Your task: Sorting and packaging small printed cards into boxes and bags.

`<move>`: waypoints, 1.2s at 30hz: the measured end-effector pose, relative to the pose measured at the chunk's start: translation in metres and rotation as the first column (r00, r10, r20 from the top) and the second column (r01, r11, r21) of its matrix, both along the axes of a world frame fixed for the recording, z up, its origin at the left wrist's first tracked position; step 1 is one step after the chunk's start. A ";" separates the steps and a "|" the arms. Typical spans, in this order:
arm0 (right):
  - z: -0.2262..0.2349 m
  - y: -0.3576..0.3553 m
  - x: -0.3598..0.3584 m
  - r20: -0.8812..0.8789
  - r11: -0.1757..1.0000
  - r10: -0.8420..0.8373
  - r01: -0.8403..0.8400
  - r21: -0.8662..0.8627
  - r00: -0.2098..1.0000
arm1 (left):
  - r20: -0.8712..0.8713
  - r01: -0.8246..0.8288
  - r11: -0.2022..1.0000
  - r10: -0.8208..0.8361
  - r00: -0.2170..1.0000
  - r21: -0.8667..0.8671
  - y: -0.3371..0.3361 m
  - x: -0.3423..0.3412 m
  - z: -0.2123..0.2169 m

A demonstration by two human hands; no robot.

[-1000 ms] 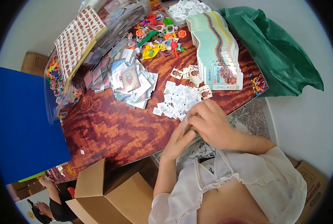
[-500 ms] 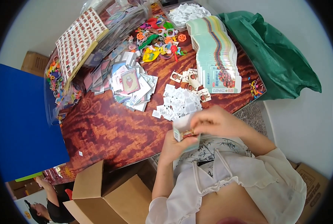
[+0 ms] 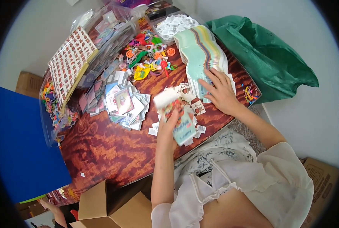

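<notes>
My left hand (image 3: 167, 127) is wrapped round a small pale-green carton (image 3: 184, 129), its thumb across the printed front. The carton is tilted, a little blurred, and has a white flap raised at its top end. My right hand (image 3: 223, 94) lies with fingers spread over the near end of a long overlapping row of matching flat cartons (image 3: 196, 43). Small white printed squares (image 3: 201, 129) are partly hidden beneath the held carton. Several brown picture squares (image 3: 198, 108) lie between my two hands.
Left of my hands is a heap of card packets (image 3: 124, 102), with colourful plastic trinkets (image 3: 150, 57) beyond. A sheet of repeated pictures (image 3: 71, 62) leans at the far left. A green bag (image 3: 261, 57) hangs beyond the right edge; an open cardboard box (image 3: 93, 201) stands below the table.
My right hand has left the carton and moved right, onto the row of cartons. My left hand has moved forward and left with the carton, now tilted with its front showing. The view has shifted.
</notes>
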State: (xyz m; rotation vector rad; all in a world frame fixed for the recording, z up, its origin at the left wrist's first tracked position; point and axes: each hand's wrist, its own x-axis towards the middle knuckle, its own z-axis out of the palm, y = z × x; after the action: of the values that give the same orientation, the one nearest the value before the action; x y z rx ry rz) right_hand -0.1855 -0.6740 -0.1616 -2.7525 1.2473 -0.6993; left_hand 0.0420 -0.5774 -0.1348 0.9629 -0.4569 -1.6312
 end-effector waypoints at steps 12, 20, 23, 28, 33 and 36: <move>-0.003 -0.015 -0.035 0.049 0.999 -0.028 0.026 0.048 0.998 | -0.038 0.214 0.976 -0.215 0.976 -0.035 -0.067 -0.071 -0.006; -0.001 -0.027 -0.033 -0.004 0.999 -0.054 0.054 0.008 0.999 | -0.062 0.197 0.979 -0.201 0.978 -0.055 -0.071 -0.077 -0.008; -0.002 -0.016 -0.035 0.009 0.999 -0.039 0.039 0.008 0.999 | 0.055 0.180 0.983 -0.177 0.983 -0.046 -0.041 -0.053 0.003; 0.000 -0.005 -0.035 0.016 0.999 -0.037 0.037 0.008 0.999 | -0.019 -0.044 0.997 0.045 0.999 0.061 0.028 0.003 0.005; -0.001 0.013 -0.011 0.186 0.996 -0.085 0.089 -0.013 0.979 | -0.062 -0.096 0.995 0.095 0.994 -0.019 0.072 0.027 -0.008; 0.004 0.041 0.034 0.361 0.997 -0.042 0.017 0.071 0.932 | -0.059 -0.131 0.991 0.132 0.989 0.022 0.083 0.024 -0.012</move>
State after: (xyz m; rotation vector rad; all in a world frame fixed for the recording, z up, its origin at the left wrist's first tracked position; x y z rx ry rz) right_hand -0.1518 -0.6330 -0.1580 -2.4062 1.2044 -1.0866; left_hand 0.0657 -0.4942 -0.1465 0.9349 -0.3309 -1.5430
